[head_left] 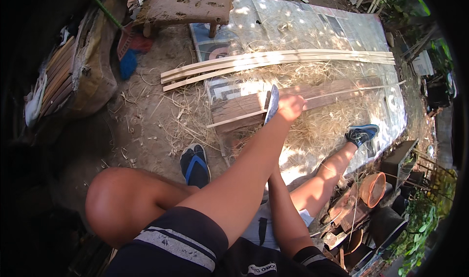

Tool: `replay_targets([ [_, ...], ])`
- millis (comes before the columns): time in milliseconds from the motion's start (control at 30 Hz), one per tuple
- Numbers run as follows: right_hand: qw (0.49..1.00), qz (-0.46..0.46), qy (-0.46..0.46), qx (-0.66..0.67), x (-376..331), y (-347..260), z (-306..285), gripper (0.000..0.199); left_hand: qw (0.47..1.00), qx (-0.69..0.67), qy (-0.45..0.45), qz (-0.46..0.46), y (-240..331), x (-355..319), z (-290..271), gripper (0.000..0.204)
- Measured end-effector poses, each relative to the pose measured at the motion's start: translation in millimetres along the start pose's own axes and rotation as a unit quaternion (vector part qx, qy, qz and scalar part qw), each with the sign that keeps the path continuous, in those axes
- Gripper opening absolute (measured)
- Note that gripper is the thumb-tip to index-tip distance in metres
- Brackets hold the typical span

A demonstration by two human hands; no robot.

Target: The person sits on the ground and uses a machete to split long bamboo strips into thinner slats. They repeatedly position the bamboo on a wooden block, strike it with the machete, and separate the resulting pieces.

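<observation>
Fingers of the left hand were curled closed on one thin strip; the right hand was hidden behind the left forearm, so its fingers could not be told. Left arm reached out nearly straight, up and rightward, wrist low over the work; right forearm rose from the lower edge and passed beneath it. Two feet counted, both in dark footwear with blue: left foot on bare ground, right foot near the sheet's right edge, legs wide apart with the work between. One orange basket lay tipped among clutter, lower right. One knife blade stood just beside the left wrist, across the strip; its handle was out of sight. Strip lay slantwise over one brown plank, its left end projecting past the plank, its right end at about the sheet's margin. Shavings too many to count. Beyond, a bundle of pale strips, at least three, overhung the left edge of one printed sheet. Littered ground lay open left of the plank. Farthest, one rough wooden bench overlapped the sheet's far-left corner.
</observation>
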State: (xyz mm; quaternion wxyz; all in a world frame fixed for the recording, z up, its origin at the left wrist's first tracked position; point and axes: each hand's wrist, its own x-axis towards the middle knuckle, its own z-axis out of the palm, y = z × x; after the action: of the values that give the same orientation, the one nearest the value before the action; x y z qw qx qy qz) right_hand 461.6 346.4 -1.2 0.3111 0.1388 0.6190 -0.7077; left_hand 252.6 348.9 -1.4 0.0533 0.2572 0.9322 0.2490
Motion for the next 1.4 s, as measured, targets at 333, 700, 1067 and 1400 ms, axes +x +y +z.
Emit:
replay_targets([
  [333, 0.971, -0.089, -0.005, -0.223, -24, 13, 60, 0.047, 0.986, -0.057, -0.124, -0.096, 8, 6, -27, 0.044],
  [700, 0.971, -0.031, -0.080, -0.224, 23, 19, 12, 0.047, 0.990, -0.123, -0.041, -0.055, -14, -7, -39, 0.039],
  [1067, 0.927, -0.091, -0.059, -0.360, -20, -12, 81, 0.048, 0.980, -0.123, -0.127, -0.090, -11, -3, -48, 0.043],
  [1400, 0.949, -0.104, -0.093, -0.283, 27, 58, 13, 0.049, 0.973, -0.162, -0.107, -0.123, -15, -7, -41, 0.052],
])
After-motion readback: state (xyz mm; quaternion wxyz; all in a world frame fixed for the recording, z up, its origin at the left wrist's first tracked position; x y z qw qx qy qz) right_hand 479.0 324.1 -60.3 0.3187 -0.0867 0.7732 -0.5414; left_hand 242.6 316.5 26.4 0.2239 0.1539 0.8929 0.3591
